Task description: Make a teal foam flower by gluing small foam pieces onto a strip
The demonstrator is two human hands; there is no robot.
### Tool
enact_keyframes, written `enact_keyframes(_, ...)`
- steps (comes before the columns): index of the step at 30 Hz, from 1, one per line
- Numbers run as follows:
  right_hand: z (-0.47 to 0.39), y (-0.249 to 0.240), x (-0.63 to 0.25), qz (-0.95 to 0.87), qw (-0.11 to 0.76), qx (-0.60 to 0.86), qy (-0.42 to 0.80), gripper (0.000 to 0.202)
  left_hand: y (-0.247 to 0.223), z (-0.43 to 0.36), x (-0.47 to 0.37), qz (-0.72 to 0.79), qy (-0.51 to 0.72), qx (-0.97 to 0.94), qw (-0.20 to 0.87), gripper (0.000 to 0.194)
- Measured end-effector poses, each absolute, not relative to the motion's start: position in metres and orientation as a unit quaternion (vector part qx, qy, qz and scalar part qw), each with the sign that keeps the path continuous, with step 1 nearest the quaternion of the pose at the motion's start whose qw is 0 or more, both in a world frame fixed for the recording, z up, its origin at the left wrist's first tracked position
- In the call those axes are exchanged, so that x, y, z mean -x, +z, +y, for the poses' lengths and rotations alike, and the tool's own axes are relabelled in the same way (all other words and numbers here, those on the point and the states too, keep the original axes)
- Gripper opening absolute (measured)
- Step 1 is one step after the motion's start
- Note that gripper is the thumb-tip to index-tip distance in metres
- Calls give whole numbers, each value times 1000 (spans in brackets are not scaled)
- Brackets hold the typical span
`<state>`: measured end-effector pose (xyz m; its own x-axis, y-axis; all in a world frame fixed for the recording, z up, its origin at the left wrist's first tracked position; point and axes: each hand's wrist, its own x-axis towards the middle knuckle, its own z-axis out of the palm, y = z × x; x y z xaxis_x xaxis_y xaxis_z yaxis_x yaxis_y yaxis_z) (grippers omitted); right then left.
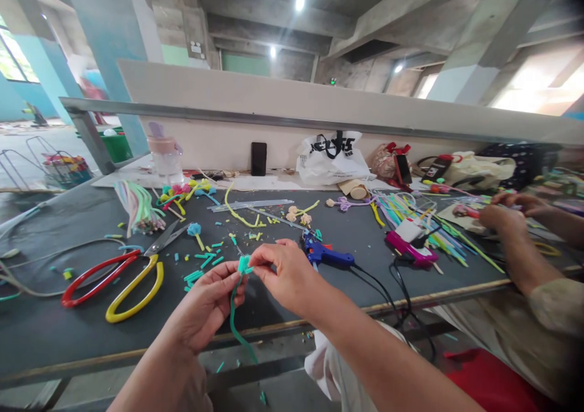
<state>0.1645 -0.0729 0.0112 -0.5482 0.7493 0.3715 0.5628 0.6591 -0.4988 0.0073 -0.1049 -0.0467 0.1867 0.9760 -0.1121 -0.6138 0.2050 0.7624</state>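
Near the table's front edge, my left hand (218, 293) is closed on a green pipe-cleaner flower (244, 265), and its long green stem (235, 324) hangs down below the fingers. From the right, my right hand (283, 272) pinches at the side of the same flower with thumb and forefinger. Exactly what lies between those fingertips is partly hidden. Short cut green pieces (196, 276) lie just left of my hands. A blue hot glue gun (326, 252) rests right of my right hand, its cord trailing to the right.
Large scissors (132, 278) with red and yellow handles lie open on the left. Pipe-cleaner bundles (137, 211), a water bottle (165, 159), a phone (258, 158) and a white bag (333, 159) stand farther back. A co-worker's hands (506, 214) are at the right, past a magenta power strip (413, 251).
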Motion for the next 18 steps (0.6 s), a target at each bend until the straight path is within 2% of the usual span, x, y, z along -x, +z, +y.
enact_keyframes(18, -73, 1, -166, -898, 253, 354, 63, 16, -51, -103, -8, 313, 529, -341, 711, 10)
